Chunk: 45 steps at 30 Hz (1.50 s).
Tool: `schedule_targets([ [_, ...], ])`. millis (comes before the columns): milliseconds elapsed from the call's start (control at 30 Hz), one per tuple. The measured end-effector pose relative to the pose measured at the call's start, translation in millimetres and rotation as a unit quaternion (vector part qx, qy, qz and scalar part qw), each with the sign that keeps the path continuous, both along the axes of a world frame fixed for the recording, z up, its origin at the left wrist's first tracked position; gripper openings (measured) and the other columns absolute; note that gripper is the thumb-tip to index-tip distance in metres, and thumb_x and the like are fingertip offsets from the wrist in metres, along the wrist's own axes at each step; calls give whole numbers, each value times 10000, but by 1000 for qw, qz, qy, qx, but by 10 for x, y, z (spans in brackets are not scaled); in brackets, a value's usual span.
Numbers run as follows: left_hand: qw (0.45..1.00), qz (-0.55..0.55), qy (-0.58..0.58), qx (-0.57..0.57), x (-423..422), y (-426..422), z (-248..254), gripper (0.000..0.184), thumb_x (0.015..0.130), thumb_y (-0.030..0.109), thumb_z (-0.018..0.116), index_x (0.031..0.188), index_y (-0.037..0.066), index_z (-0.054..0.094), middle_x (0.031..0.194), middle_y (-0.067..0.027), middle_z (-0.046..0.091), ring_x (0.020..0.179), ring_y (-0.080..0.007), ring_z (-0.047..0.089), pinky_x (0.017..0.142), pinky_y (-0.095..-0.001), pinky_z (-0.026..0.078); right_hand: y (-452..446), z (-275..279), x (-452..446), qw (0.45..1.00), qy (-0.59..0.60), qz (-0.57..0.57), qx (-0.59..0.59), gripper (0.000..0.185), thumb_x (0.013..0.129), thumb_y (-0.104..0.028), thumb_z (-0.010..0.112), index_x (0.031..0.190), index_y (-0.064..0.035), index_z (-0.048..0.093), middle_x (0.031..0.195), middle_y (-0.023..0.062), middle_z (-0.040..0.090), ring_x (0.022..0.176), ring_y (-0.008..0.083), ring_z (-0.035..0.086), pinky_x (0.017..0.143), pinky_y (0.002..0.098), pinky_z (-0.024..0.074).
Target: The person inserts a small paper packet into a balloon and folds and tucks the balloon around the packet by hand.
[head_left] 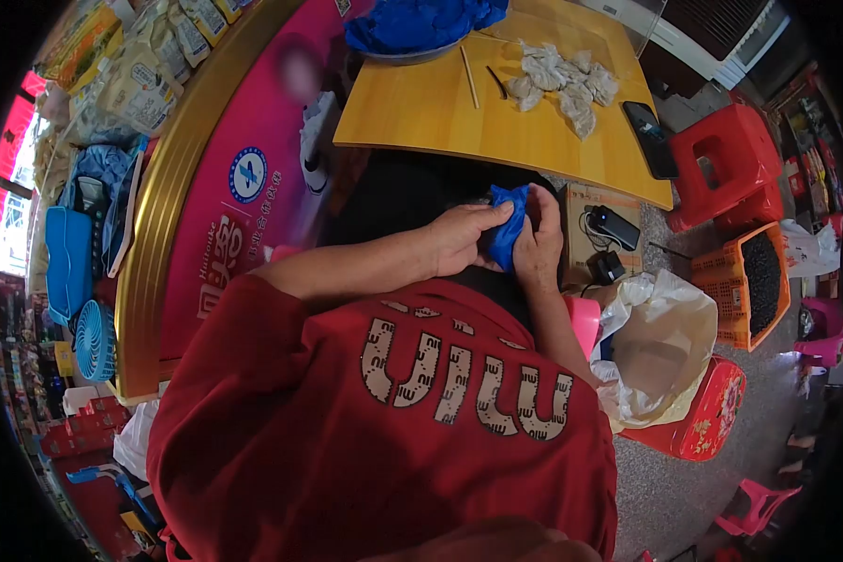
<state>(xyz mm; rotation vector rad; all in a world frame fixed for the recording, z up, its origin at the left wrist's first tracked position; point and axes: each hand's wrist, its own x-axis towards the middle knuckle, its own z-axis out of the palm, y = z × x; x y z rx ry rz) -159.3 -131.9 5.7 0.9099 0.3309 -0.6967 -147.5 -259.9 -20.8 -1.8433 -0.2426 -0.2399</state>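
Note:
A piece of thin, crumpled blue plastic [506,232] is held over my lap, just off the table's near edge. My left hand [461,240] pinches its left side, with the thumb on top. On the other side my right hand [539,245] has its fingers closed round the plastic. Whether anything lies inside it, I cannot tell. The wooden table [412,117] bears a bowl [412,56] with a heap of blue plastic [421,23], several small knotted clear bags [567,80], a thin wooden stick [469,77] and a black phone [648,140].
To the right a cardboard box [581,201] carries a black device [616,227] with a cable. Beside my right arm stands a lined bin [660,347]. Red stools [726,159] and an orange crate [735,290] stand farther right. A gold-edged pink panel [244,122] rises at my left.

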Motion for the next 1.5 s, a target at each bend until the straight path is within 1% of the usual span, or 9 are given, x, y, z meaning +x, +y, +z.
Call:
schedule_targets([
  [133, 999, -6, -35, -12, -34, 1, -12, 267, 804, 290, 475, 988, 96, 471, 910, -33, 530, 814, -154, 525, 691, -351, 431, 24, -61, 7, 998, -55, -9, -4, 359, 734, -3, 438, 1089, -36, 402, 959, 118, 495, 892, 190, 483, 786, 274, 373],
  [233, 998, 21, -60, -19, -3, 2, -28, 230, 802, 239, 485, 970, 83, 478, 890, -41, 536, 802, -152, 528, 686, -331, 434, 28, -31, 24, 998, -61, -3, 12, 380, 711, 2, 448, 1086, -34, 401, 991, 152, 484, 904, 237, 492, 779, 288, 381],
  [467, 997, 56, -44, -8, 73, 26, -81, 222, 799, 208, 493, 958, 56, 466, 868, -49, 532, 782, -161, 531, 663, -305, 452, 3, -84, 18, 977, 182, 80, 79, 367, 751, -74, 427, 1116, -73, 385, 898, 131, 522, 829, 215, 517, 739, 283, 399],
  [833, 986, -67, -128, 82, -32, -24, -37, 296, 801, 254, 493, 1027, 69, 442, 892, -24, 517, 805, -111, 503, 658, -273, 450, -19, -106, 13, 997, -49, -12, -54, 387, 729, 16, 401, 1104, -79, 416, 915, 153, 539, 847, 237, 535, 744, 306, 406],
  [933, 997, -43, -61, 0, -23, -12, 4, 280, 809, 267, 477, 1008, 71, 453, 894, -26, 521, 797, -112, 512, 663, -287, 454, -65, -53, 50, 1000, 4, 23, -2, 399, 735, 27, 387, 1117, -86, 409, 941, 164, 537, 857, 263, 540, 742, 310, 411],
  [1200, 995, 13, -89, 33, -18, -36, -43, 241, 812, 241, 474, 972, 61, 469, 880, -28, 539, 790, -124, 535, 695, -301, 451, -7, -67, 1, 997, -9, -28, -71, 337, 744, -11, 402, 1078, -47, 433, 930, 196, 530, 872, 291, 532, 740, 329, 417],
  [1267, 993, 13, -107, 43, -26, -37, -63, 218, 809, 225, 479, 952, 61, 484, 870, -28, 544, 774, -121, 535, 697, -290, 443, -1, -179, 26, 999, 34, -12, -33, 261, 766, -45, 431, 1024, -28, 469, 915, 147, 550, 829, 223, 547, 716, 286, 426],
  [1333, 994, 6, -99, 39, -31, -31, -50, 218, 812, 231, 475, 942, 57, 489, 862, -28, 544, 768, -120, 534, 692, -286, 442, 8, -188, 39, 912, 199, 88, 347, 193, 781, -84, 467, 964, -33, 501, 869, 60, 552, 759, 124, 532, 670, 223, 426],
  [1500, 996, -10, -76, 34, -10, -8, -26, 290, 818, 274, 463, 958, 21, 475, 833, -42, 532, 746, -123, 519, 662, -286, 443, -63, -81, 6, 878, 257, 182, 362, 155, 779, -76, 475, 927, -48, 512, 782, -10, 521, 681, 48, 486, 596, 175, 410],
])
